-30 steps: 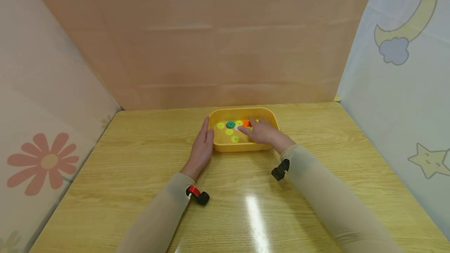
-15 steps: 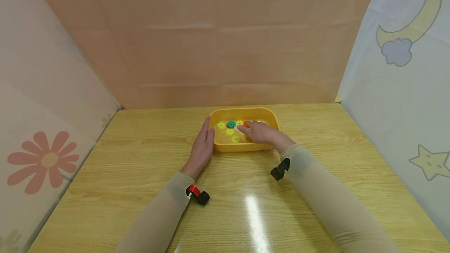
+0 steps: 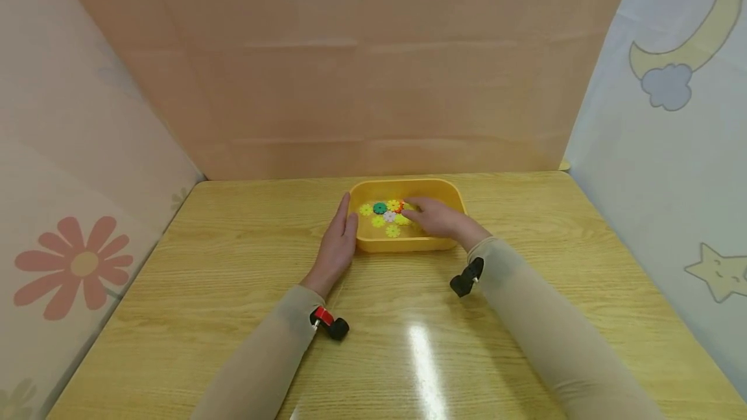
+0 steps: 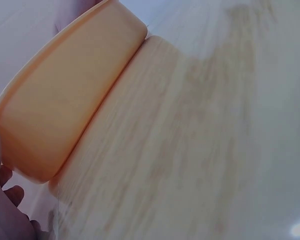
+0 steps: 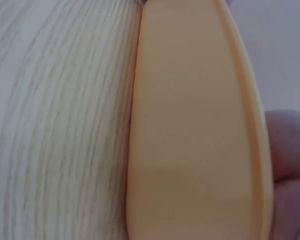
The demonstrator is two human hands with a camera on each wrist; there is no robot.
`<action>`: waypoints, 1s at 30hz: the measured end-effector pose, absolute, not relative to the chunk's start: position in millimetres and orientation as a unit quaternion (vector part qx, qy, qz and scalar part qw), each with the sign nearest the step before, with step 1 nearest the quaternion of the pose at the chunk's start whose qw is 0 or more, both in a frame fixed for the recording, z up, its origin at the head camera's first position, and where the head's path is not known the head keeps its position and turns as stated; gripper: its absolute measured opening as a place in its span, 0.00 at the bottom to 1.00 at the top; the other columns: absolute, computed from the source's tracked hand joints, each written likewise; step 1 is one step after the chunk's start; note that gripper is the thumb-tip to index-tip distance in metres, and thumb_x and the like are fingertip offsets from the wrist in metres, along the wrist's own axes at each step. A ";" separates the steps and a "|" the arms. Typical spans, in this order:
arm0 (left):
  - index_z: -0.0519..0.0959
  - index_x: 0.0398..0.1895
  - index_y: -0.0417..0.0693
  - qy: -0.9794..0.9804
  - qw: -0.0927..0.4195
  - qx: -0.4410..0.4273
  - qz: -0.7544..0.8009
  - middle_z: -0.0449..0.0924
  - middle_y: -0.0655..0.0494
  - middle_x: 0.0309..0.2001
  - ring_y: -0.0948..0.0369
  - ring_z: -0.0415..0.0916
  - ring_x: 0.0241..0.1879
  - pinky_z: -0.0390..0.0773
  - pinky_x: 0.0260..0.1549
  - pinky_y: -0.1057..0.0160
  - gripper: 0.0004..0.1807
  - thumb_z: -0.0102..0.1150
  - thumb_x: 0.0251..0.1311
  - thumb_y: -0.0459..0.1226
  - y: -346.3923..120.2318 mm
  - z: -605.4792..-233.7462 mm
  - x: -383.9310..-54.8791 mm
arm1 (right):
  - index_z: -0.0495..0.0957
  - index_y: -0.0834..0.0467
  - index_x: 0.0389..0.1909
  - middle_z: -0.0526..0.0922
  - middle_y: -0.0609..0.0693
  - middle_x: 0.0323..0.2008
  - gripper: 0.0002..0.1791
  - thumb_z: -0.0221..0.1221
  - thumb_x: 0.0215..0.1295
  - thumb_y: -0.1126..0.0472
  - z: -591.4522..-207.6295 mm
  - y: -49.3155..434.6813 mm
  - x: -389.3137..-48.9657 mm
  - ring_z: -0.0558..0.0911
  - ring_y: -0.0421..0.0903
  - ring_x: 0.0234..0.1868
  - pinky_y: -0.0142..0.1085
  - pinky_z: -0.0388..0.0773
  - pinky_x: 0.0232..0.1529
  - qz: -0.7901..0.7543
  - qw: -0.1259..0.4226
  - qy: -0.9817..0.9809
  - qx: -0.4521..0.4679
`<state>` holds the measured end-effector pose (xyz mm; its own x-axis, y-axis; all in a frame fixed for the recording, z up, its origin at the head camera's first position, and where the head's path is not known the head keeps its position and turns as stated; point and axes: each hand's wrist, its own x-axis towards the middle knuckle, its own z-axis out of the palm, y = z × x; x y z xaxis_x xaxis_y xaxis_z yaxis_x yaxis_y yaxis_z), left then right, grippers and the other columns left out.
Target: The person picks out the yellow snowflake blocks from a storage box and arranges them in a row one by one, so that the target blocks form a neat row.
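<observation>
A yellow plastic tray (image 3: 403,244) sits on the wooden table. Several small notched plastic discs lie inside, among them a green disc (image 3: 380,208), a white disc (image 3: 390,216) and yellow discs, one yellow disc (image 3: 393,231) near the front wall. My left hand (image 3: 337,242) holds the tray at its left end, thumb by the front corner; curled fingertips show beside the tray wall (image 4: 65,95) in the left wrist view. My right hand (image 3: 438,218) reaches over the front right rim, fingertips at a red disc (image 3: 399,208). In the right wrist view the tray wall (image 5: 190,115) hides those fingertips.
The wooden table (image 3: 233,264) spreads around the tray on all sides. A brown backdrop (image 3: 362,83) rises behind it. Printed fabric walls stand left and right, with a flower (image 3: 82,264) and a moon (image 3: 694,37).
My right fingers have drawn slightly closer together over the discs. Several discs have shifted a little, and the white one shows more fully. The left hand and the tray have stayed almost still.
</observation>
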<state>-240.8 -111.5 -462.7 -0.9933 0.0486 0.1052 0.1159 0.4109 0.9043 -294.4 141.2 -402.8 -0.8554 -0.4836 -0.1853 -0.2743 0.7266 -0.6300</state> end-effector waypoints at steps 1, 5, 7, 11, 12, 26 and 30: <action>0.43 0.93 0.65 -0.839 0.031 -0.049 -0.541 0.46 0.63 0.90 0.59 0.46 0.87 0.50 0.85 0.51 0.35 0.34 0.90 0.52 -111.0 -462.6 -240.1 | 0.59 0.71 0.85 0.63 0.71 0.82 0.33 0.48 0.91 0.55 -403.4 142.8 -294.8 0.62 0.69 0.83 0.61 0.57 0.83 -0.314 0.167 0.912 -0.205; 0.43 0.93 0.65 -0.841 0.029 -0.050 -0.537 0.46 0.63 0.90 0.59 0.46 0.87 0.50 0.85 0.52 0.36 0.33 0.90 0.56 -110.1 -462.7 -238.0 | 0.60 0.70 0.84 0.65 0.71 0.81 0.30 0.49 0.90 0.62 -402.6 149.5 -296.1 0.74 0.67 0.72 0.57 0.74 0.72 -0.336 0.160 0.907 -0.198; 0.43 0.93 0.65 -0.844 0.029 -0.051 -0.534 0.46 0.63 0.90 0.60 0.46 0.87 0.50 0.85 0.52 0.36 0.32 0.89 0.58 -110.4 -462.8 -237.7 | 0.61 0.69 0.84 0.66 0.71 0.80 0.30 0.50 0.89 0.65 -401.6 151.6 -297.5 0.77 0.65 0.65 0.52 0.80 0.60 -0.336 0.158 0.908 -0.193; 0.44 0.93 0.65 -0.844 0.032 -0.052 -0.533 0.46 0.64 0.90 0.60 0.46 0.87 0.49 0.85 0.52 0.37 0.30 0.88 0.60 -110.8 -462.4 -237.6 | 0.63 0.69 0.84 0.70 0.71 0.77 0.31 0.54 0.85 0.68 -401.1 153.6 -300.9 0.77 0.63 0.64 0.48 0.80 0.51 -0.327 0.153 0.916 -0.177; 0.44 0.93 0.66 -0.844 0.031 -0.052 -0.533 0.46 0.64 0.90 0.60 0.46 0.87 0.49 0.85 0.51 0.37 0.30 0.88 0.60 -110.7 -462.2 -237.5 | 0.64 0.69 0.83 0.71 0.71 0.76 0.31 0.55 0.84 0.68 -402.5 153.6 -302.5 0.78 0.64 0.65 0.49 0.81 0.53 -0.322 0.150 0.918 -0.176; 0.43 0.93 0.70 -0.841 0.024 -0.043 -0.539 0.46 0.66 0.89 0.62 0.45 0.87 0.50 0.85 0.52 0.37 0.32 0.88 0.61 -110.7 -462.2 -237.7 | 0.79 0.71 0.70 0.83 0.68 0.60 0.24 0.65 0.78 0.66 -412.9 148.8 -315.7 0.79 0.61 0.58 0.56 0.77 0.68 -0.297 0.109 0.933 -0.169; 0.43 0.93 0.68 -0.843 0.028 -0.045 -0.535 0.46 0.66 0.89 0.61 0.45 0.87 0.49 0.85 0.53 0.36 0.32 0.88 0.59 -112.3 -461.4 -238.2 | 0.81 0.70 0.67 0.83 0.66 0.58 0.22 0.66 0.76 0.66 -413.2 145.3 -316.7 0.79 0.60 0.57 0.55 0.77 0.67 -0.295 0.099 0.936 -0.164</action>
<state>-238.2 -112.3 -461.4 -0.9943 0.0463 0.0957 0.1064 0.4238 0.8995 -316.7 145.3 -413.2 -0.9269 -0.3648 -0.0883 -0.2483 0.7725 -0.5845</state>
